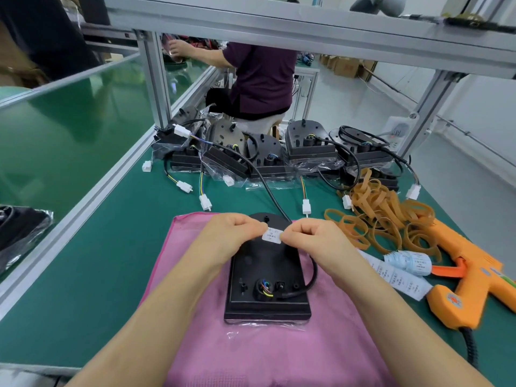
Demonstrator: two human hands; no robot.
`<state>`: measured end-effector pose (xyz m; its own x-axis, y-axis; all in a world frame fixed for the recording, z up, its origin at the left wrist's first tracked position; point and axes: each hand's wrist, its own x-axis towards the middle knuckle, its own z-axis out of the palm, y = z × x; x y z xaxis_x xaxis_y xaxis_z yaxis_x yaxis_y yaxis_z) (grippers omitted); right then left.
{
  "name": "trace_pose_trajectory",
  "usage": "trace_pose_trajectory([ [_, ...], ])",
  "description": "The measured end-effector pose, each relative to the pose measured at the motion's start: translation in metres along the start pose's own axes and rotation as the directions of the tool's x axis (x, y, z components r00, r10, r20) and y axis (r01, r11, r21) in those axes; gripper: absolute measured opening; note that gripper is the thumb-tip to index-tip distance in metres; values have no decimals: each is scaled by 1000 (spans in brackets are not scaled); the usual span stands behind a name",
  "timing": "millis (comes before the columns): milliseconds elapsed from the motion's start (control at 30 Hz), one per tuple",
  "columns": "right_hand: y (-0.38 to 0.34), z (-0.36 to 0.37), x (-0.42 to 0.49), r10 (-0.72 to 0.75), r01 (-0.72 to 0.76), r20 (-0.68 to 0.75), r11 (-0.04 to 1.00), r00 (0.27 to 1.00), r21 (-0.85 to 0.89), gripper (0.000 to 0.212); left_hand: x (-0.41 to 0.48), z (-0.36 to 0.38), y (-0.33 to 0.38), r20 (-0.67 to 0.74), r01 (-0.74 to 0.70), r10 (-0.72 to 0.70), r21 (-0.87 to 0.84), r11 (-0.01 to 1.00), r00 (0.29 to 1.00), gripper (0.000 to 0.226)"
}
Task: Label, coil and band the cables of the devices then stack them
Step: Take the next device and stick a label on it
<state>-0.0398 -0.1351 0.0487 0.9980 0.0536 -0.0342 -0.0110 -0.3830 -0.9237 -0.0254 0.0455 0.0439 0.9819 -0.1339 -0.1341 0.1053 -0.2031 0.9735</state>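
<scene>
Both hands meet over the flat black plastic device [265,275], which lies back-up on the pink cloth [251,353]. The left hand [231,233] and the right hand [312,236] each pinch one end of a small white printed paper label [272,235], thumb and forefinger closed tight on it and the other fingers curled in. The device's black round cable [313,275] leaves its socket below the right fingers, loops outward and passes up beneath them. The label therefore seems to be going round it, though the fold itself is hidden. To do this well, keep the sticker taut between the two pinches, centre the cable on it, then press the sticky halves squarely together with the print facing out. A heap of tan rubber bands [385,216] lies just right of the right fingers, handy for banding the coil.
</scene>
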Motion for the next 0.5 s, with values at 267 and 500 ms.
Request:
trace_pose_trajectory([
  [267,-1,0,10,27,-21,43,989,999,-147,17,6,5,4,-35,-59,81,418,907,996,13],
  [500,-1,6,13,-10,35,55,879,998,-475,19,5,8,0,-48,-116,197,664,738,979,29],
])
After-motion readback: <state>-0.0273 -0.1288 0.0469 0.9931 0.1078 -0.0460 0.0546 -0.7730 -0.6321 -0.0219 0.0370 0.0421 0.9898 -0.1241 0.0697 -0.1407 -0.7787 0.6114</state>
